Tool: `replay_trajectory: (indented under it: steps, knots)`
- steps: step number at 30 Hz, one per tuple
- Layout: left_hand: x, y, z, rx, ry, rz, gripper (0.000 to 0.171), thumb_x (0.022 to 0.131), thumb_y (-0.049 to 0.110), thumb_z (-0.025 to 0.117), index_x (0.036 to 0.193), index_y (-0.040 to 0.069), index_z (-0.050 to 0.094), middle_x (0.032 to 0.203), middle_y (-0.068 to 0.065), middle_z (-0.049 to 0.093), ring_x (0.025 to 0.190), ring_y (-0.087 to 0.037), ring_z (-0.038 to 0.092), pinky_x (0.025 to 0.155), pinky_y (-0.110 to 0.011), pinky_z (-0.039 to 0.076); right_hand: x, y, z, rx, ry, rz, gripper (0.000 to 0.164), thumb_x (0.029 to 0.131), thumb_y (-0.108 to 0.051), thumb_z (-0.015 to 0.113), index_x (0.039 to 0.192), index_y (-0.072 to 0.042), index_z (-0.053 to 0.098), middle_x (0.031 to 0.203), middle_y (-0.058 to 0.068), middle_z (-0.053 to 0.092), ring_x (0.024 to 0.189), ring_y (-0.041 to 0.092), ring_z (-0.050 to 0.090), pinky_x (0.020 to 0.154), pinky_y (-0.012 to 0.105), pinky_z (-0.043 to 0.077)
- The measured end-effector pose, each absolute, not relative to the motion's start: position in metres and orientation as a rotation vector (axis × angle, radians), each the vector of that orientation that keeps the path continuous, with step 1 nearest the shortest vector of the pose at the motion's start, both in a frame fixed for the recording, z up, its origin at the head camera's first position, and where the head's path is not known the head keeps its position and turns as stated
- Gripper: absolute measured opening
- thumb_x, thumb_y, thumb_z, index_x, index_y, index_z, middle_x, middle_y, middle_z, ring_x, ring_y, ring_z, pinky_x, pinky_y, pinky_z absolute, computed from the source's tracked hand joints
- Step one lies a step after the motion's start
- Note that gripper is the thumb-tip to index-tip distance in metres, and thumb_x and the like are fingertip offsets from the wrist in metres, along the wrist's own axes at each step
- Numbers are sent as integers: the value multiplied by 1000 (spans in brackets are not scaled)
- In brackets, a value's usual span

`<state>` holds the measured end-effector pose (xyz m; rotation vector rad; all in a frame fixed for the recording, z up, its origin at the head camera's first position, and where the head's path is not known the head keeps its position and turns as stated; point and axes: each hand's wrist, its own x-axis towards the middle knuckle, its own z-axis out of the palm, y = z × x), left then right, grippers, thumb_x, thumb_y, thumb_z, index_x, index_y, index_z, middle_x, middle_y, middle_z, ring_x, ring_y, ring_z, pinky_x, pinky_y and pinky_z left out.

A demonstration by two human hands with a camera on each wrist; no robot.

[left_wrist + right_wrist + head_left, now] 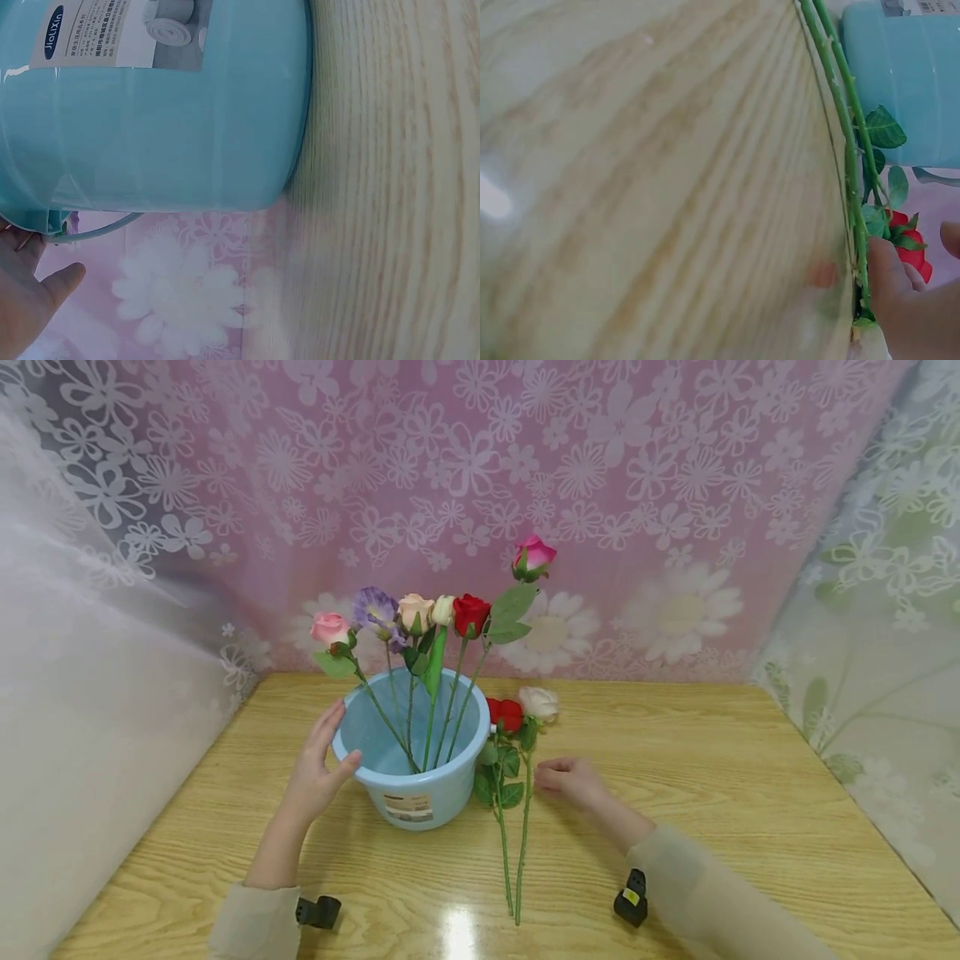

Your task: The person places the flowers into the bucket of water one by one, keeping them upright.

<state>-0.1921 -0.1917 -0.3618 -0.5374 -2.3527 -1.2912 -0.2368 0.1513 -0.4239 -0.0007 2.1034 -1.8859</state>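
Note:
A light blue bucket (435, 802) holds several artificial flowers, their stems leaning toward its back. My left hand (318, 777) rests at the bucket's left rim, fingers extended along it and thumb spread apart. In the left wrist view the left hand (30, 292) shows beside the rim and handle. To the bucket's right, a white rose (538, 703) and a red flower (506, 716) lie on the table, stems toward me. My right hand (573, 785) is beside the white rose's stem, fingertips right at it. In the right wrist view its thumb stands away from the fingers.
In the bucket are a pink rose (330, 629), a purple flower (375, 610), a peach rose (415, 612), a white bud (442, 609), a red rose (471, 614) and a tall magenta rose (534, 556). A floral curtain (637, 527) hangs behind the wooden table (712, 793).

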Motion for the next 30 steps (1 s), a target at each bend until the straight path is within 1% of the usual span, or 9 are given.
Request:
replay_trajectory:
  steps: [6, 12, 16, 21, 27, 30]
  knots:
    - [-207, -205, -384, -537, -2394, -1246, 66, 79, 10, 58, 136, -4, 27, 141, -18, 22, 126, -38, 20, 95, -62, 17, -235, 151, -426, 9, 2066, -1880, 39, 89, -1, 44, 118, 24, 36, 118, 36, 43, 105, 39, 49, 88, 39, 42]
    - [-211, -211, -387, -544, -2442, -1206, 69, 81, 21, 59, 139, 3, 25, 144, -10, 19, 128, -34, 18, 95, -61, 17, -237, 150, -430, 13, 2080, -1844, 37, 89, -1, 45, 116, 24, 38, 114, 34, 47, 101, 35, 53, 85, 37, 44]
    - [-211, -212, -384, -558, -2485, -1151, 72, 81, 28, 60, 138, 1, 24, 144, -10, 18, 129, -33, 17, 95, -62, 17, -239, 149, -433, 48, 2079, -1838, 38, 87, -1, 47, 114, 23, 40, 109, 32, 52, 92, 29, 58, 81, 35, 47]
    - [-212, -213, -379, -572, -2528, -1100, 75, 81, 29, 61, 138, -2, 23, 144, -12, 18, 129, -34, 17, 96, -61, 18, -242, 147, -433, 144, 2079, -1804, 38, 86, -6, 50, 115, 18, 44, 101, 24, 58, 84, 20, 59, 75, 31, 50]
    - [-213, -214, -374, -559, -2609, -1039, 80, 80, 27, 61, 140, -2, 17, 144, -16, 15, 129, -36, 11, 96, -61, 16, -245, 142, -436, 197, 2131, -1772, 30, 86, -4, 53, 108, 16, 50, 86, 16, 62, 72, 17, 61, 67, 29, 52]
    - [-213, -214, -372, -566, -2632, -1013, 81, 80, 31, 61, 139, -3, 17, 144, -17, 14, 129, -37, 10, 96, -62, 15, -247, 140, -437, 218, 2159, -1758, 26, 84, -2, 55, 104, 14, 54, 82, 14, 62, 68, 16, 60, 63, 27, 52]
